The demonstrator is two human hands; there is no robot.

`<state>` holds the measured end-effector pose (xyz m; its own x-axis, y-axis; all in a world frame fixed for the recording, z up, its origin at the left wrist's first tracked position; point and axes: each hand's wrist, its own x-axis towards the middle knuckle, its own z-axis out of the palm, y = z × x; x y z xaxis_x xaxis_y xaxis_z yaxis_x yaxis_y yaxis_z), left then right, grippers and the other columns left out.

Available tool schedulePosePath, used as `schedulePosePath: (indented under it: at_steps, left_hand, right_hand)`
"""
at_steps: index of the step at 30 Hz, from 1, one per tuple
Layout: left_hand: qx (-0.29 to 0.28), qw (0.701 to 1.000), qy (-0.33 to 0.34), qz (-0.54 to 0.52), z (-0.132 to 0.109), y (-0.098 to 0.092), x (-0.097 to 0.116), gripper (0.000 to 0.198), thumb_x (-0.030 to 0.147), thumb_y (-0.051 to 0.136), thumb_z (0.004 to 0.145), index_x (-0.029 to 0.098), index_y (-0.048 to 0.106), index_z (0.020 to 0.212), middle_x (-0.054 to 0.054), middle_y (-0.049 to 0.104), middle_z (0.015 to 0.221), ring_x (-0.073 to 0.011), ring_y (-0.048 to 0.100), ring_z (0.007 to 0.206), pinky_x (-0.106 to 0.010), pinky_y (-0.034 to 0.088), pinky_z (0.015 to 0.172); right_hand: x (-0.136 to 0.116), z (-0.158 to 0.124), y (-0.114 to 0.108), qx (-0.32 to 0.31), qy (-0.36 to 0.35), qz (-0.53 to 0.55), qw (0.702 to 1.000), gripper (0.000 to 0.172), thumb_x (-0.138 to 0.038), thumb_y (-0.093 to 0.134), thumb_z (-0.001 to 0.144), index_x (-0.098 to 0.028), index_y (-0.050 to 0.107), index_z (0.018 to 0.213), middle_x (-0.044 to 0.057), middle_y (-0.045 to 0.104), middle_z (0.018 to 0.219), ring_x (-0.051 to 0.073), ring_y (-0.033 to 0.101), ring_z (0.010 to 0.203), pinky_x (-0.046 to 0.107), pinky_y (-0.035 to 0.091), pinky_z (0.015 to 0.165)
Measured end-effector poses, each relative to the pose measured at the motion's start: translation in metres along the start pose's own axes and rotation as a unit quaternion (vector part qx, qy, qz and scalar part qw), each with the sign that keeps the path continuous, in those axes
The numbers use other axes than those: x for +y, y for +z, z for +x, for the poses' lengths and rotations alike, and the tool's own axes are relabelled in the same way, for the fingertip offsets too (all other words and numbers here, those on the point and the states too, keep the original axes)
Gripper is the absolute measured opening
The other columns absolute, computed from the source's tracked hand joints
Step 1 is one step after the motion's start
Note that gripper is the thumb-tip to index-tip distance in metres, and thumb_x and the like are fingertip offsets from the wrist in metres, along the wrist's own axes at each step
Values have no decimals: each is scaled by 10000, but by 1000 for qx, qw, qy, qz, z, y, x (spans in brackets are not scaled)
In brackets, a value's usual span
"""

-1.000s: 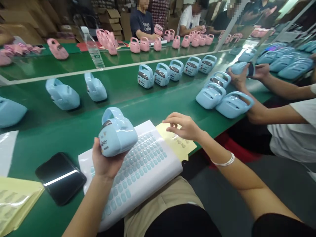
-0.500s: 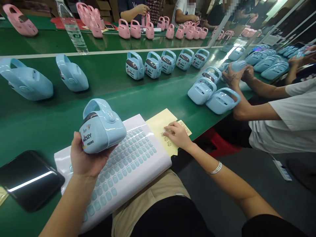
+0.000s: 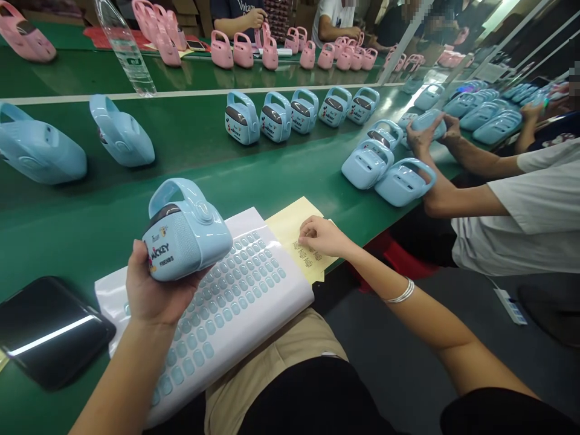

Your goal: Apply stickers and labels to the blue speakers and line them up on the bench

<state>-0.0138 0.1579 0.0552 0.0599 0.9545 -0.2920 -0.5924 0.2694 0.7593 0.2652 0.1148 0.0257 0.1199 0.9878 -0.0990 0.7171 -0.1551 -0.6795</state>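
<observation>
My left hand (image 3: 156,296) is wrapped around the underside of a light blue portable speaker (image 3: 188,232) with a top handle and Mickey print on its front. Below it lies a white sheet of clear oval stickers (image 3: 247,299), set in rows. My right hand (image 3: 324,237) is closed in a pinch over a yellow label sheet (image 3: 290,223) with small printed labels. Whatever its fingertips hold is hidden.
A black phone or tablet (image 3: 54,332) lies left on the green table (image 3: 190,163). Blue speakers (image 3: 275,121) stand in a row behind, with more at the right beside a co-worker's hands (image 3: 426,130). A water bottle (image 3: 129,54) stands near pink speakers (image 3: 222,51).
My right hand's fingers have drawn closer together over the label sheet, and the white bit at their tips no longer shows. My left hand still holds the speaker. The view has shifted slightly.
</observation>
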Motion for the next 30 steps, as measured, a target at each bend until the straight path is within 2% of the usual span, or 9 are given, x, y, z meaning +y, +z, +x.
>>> schedulePosePath:
  at_steps: [5,9,14,18,21,22,24,27,30]
  left_hand:
    - [6,1000,-13,-6,-1,-1,0,529,565,684,634,214,651,1028,-77,663,1141,-300,589,1008,-409,582,704]
    - [12,999,-25,-21,-2,-2,3,455,427,598,650,186,646,1032,-120,680,1065,-320,629,912,-446,588,605]
    - [-18,998,-60,-32,-4,-3,5,417,342,590,674,191,636,1060,-113,688,1064,-315,645,888,-476,597,589]
    - [-28,998,-51,-18,-4,-5,4,531,412,761,531,203,639,1004,-89,710,971,-300,669,785,-459,603,551]
    - [-44,996,-81,12,-2,-6,4,728,498,850,379,249,594,1013,-52,709,938,-319,693,699,-407,594,482]
    - [-53,994,-95,20,-2,-6,3,741,522,846,394,267,571,1033,-42,707,948,-325,700,693,-392,592,478]
    - [-58,991,-121,29,-1,-7,2,639,571,756,572,277,525,1091,-48,705,947,-311,710,686,-355,591,489]
    - [-26,987,-155,39,0,-7,0,473,562,412,873,227,465,1203,-88,697,871,-261,710,635,-306,576,473]
    - [-20,987,-156,41,0,-6,0,450,491,264,944,230,414,1278,-78,694,872,-229,706,627,-311,580,474]
  right_hand:
    - [-3,2,4,4,32,-3,999,132,-119,637,740,-147,613,614,18,537,890,59,531,584,267,476,641]
    - [-3,-2,9,14,45,3,999,130,-112,613,752,-144,603,626,14,494,894,60,513,598,282,474,660]
    - [-6,1,-5,-74,56,52,994,123,-145,707,656,-145,622,567,34,548,830,85,518,605,250,441,544]
    - [-6,8,-21,-151,61,121,979,147,-217,757,597,-146,630,570,22,589,713,104,540,601,261,454,554]
    - [-9,9,-29,-166,47,170,970,227,-316,778,565,-150,623,576,39,603,814,133,579,729,296,493,669]
    - [-12,8,-31,-164,39,187,968,257,-355,777,566,-152,621,584,49,598,872,146,585,788,308,495,708]
    - [-26,5,-31,-152,0,226,962,287,-406,770,590,-163,620,610,66,570,988,176,574,911,331,490,768]
    - [-60,-2,-24,-136,-116,251,951,216,-363,749,667,-183,629,654,69,535,1101,213,517,1080,394,448,902]
    - [-99,-4,-12,-134,-224,204,944,140,-298,721,722,-188,645,679,63,518,1131,219,479,1154,443,364,1022]
